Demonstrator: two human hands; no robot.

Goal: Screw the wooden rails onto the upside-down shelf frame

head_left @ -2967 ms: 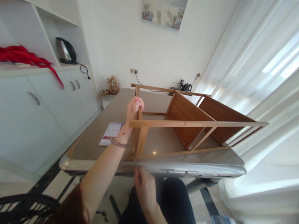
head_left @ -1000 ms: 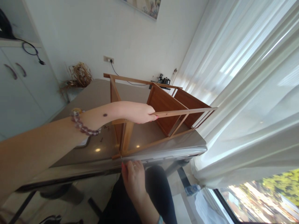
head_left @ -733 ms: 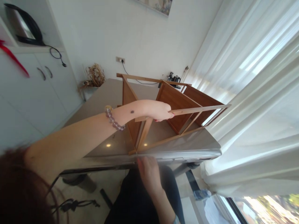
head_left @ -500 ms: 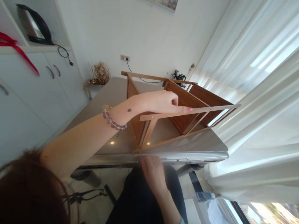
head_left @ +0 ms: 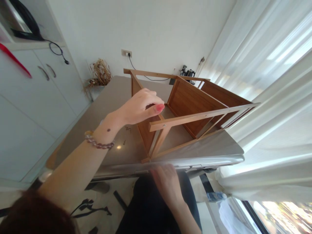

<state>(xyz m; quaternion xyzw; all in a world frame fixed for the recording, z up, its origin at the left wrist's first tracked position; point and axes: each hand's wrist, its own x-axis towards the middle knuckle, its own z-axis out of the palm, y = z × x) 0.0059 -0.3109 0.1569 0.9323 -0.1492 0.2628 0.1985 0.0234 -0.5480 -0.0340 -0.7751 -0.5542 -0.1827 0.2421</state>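
Left hand [head_left: 142, 109] has just come off the near upper rail [head_left: 185, 120] and back left, over the left end panel [head_left: 145, 135]; fingers loosely curled, can't tell if they grip its edge. Right hand [head_left: 168, 182], blurred, is still at the near lower left corner, just below the bench edge; can't tell if it grips anything. Wooden rack [head_left: 195, 100] lies on its side on the bench [head_left: 114, 94], left end toward the hands. Small bits, probably screws [head_left: 128, 129], lie left of it. Likely meaning: rail no longer steadied from above, work still centred on that lower corner.
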